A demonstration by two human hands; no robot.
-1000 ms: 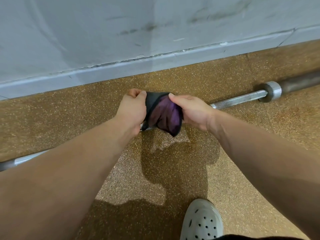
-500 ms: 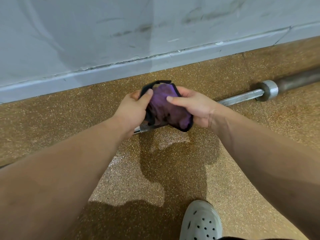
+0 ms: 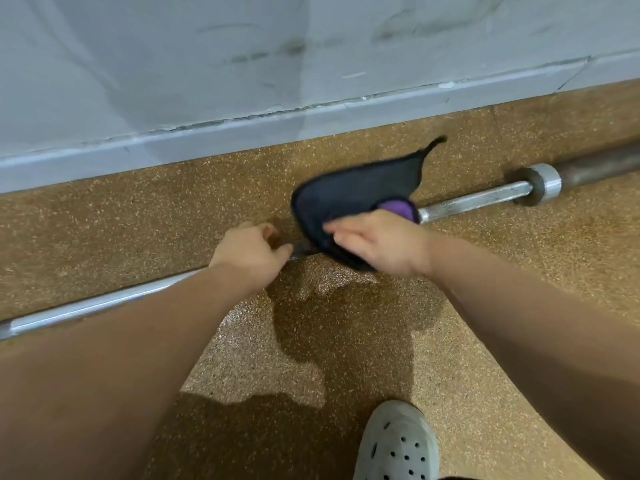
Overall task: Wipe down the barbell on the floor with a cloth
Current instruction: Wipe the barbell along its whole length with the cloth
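A steel barbell lies on the floor along the wall, its collar and dark sleeve at the right. A dark cloth with a purple underside is draped over the shaft near the middle. My right hand lies flat on the cloth with straight fingers pointing left, pressing it onto the bar. My left hand hovers over the shaft just left of the cloth, fingers loosely curled, apart from the cloth and holding nothing visible. My left forearm hides part of the shaft.
The grey wall and its skirting run close behind the bar. The floor is speckled brown rubber. My foot in a grey perforated clog stands at the bottom edge, well in front of the bar.
Both hands were holding the bunched cloth above the bar. Now the cloth is spread over the shaft, my left hand has let go, and my right hand lies flat on it.
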